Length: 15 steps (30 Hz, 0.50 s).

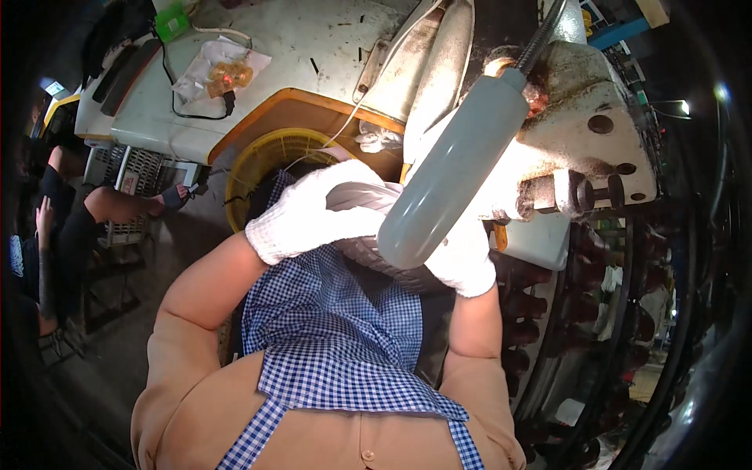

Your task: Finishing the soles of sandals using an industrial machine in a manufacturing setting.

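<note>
A pale worktable (298, 39) bears a white sheet (202, 59) and black cable (200, 117).

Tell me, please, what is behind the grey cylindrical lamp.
Around the lamp, parts of a grey ridged item, the white-gloved right hand and a stained white machine show; whether that hand's fingers grip is hidden.
</note>
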Each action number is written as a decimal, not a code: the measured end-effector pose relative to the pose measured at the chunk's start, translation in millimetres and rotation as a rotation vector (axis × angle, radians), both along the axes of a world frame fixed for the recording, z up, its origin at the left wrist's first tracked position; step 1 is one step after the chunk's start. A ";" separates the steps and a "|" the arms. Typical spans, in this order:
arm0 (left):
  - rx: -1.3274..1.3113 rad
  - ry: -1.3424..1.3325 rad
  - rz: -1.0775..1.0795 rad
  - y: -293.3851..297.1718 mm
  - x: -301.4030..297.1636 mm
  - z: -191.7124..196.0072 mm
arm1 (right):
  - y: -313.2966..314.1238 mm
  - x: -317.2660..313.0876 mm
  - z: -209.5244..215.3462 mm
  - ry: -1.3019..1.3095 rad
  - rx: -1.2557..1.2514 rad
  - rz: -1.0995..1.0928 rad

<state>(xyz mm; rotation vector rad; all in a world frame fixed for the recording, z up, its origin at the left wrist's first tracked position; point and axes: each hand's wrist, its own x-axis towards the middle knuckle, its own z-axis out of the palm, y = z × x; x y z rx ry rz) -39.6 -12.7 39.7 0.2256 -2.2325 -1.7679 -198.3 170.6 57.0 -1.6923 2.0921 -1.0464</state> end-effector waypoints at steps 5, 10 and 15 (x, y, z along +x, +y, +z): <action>-0.087 0.218 0.063 2.9 0.2 -0.5 | -5.3 -0.1 9.6 0.149 -0.038 0.000; 0.213 0.018 0.141 20.9 8.2 7.3 | 39.1 -71.1 -19.4 -0.573 -0.272 0.400; 0.904 0.244 0.199 37.9 8.8 -14.5 | 64.3 -34.7 -96.8 -1.440 -0.800 0.523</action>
